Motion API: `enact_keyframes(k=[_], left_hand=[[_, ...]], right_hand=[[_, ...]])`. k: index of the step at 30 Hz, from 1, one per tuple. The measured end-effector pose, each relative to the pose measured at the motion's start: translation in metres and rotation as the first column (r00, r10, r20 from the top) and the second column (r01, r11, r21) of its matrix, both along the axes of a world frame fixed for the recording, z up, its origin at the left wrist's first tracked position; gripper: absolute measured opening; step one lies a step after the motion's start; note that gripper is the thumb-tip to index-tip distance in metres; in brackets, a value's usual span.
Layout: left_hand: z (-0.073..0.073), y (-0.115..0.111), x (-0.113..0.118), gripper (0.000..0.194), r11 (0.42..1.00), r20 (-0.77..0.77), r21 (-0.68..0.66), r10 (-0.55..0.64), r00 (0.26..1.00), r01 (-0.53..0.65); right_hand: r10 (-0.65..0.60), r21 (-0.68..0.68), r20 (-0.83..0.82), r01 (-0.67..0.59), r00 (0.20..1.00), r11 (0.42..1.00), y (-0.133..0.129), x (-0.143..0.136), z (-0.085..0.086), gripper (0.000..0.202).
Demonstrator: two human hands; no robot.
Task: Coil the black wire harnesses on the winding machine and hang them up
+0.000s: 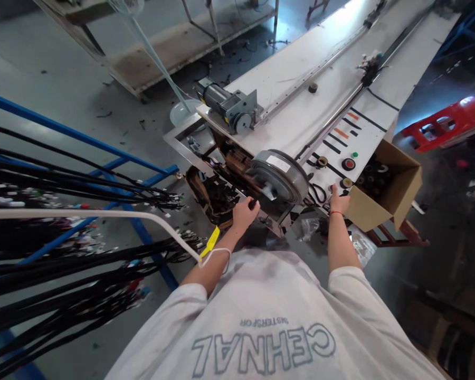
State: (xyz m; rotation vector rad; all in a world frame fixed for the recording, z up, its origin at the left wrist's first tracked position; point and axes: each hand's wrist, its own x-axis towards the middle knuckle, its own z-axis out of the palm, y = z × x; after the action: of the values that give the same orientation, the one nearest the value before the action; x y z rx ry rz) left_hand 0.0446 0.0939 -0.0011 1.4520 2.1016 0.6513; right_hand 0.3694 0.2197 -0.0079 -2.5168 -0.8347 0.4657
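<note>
My left hand (245,212) is closed round a small black object (253,203) at the near end of the long white machine table (285,121). Just right of it stands a round grey wheel (281,174). My right hand (339,203) rests at the table's near right corner, beside a tape roll (345,183) and the open cardboard box (406,192); its fingers are bent, and what they hold, if anything, is hidden. A red button (348,164) and a green button (355,154) lie beyond it.
Bundles of black cables (63,274) hang on a blue frame (75,132) at the left. A motor (217,97) sits at the table's far left corner. A pale hose (103,214) reaches my left forearm. A red plastic piece (447,126) is at the right.
</note>
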Motion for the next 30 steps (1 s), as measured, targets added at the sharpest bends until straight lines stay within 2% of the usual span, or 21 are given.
enact_keyframes(k=[4,8,11,13,15,16,19,22,26,30], left_hand=[[-0.008,-0.004,-0.001,0.026,1.0,-0.038,-0.008,-0.029,0.999,0.029],[-0.029,-0.026,-0.016,0.026,0.994,-0.089,-0.084,-0.082,0.993,0.075],[-0.051,-0.044,-0.03,0.027,0.976,-0.121,-0.19,-0.128,0.984,0.104],[-0.065,-0.051,-0.04,0.028,0.941,-0.109,-0.319,-0.157,0.982,0.114],[-0.072,-0.056,-0.05,0.029,0.901,-0.057,-0.409,-0.182,0.982,0.144],[-0.073,-0.059,-0.056,0.03,0.897,-0.027,-0.41,-0.192,0.981,0.164],[-0.065,-0.077,-0.075,0.034,0.938,0.061,-0.265,-0.214,0.975,0.222],[-0.045,-0.104,-0.088,0.036,0.961,0.174,-0.141,-0.212,0.962,0.238],[-0.023,-0.125,-0.089,0.036,0.971,0.195,-0.151,-0.157,0.968,0.187],[-0.016,-0.116,-0.081,0.032,0.972,0.14,-0.188,-0.118,0.983,0.143]], right_hand=[[-0.01,-0.027,0.031,0.011,0.999,1.0,0.001,-0.001,-0.001,0.081],[-0.021,-0.031,0.023,0.022,1.0,0.999,0.002,-0.001,-0.002,0.079],[-0.027,-0.019,0.022,0.028,0.999,0.999,0.001,-0.001,-0.001,0.077],[-0.017,-0.023,0.016,0.017,1.0,1.0,0.0,0.0,0.0,0.077],[-0.008,-0.033,0.002,0.008,1.0,0.999,0.0,0.0,0.003,0.076],[-0.004,-0.037,-0.007,0.004,1.0,0.999,0.0,0.0,0.004,0.075],[-0.01,-0.041,-0.024,0.009,1.0,0.999,0.001,0.001,0.004,0.076],[-0.019,-0.022,-0.021,0.018,1.0,1.0,0.001,0.002,0.001,0.077],[-0.004,-0.005,0.0,0.004,1.0,1.0,0.001,0.004,-0.006,0.078],[0.003,-0.013,0.006,-0.003,1.0,1.0,0.001,0.004,-0.006,0.077]])
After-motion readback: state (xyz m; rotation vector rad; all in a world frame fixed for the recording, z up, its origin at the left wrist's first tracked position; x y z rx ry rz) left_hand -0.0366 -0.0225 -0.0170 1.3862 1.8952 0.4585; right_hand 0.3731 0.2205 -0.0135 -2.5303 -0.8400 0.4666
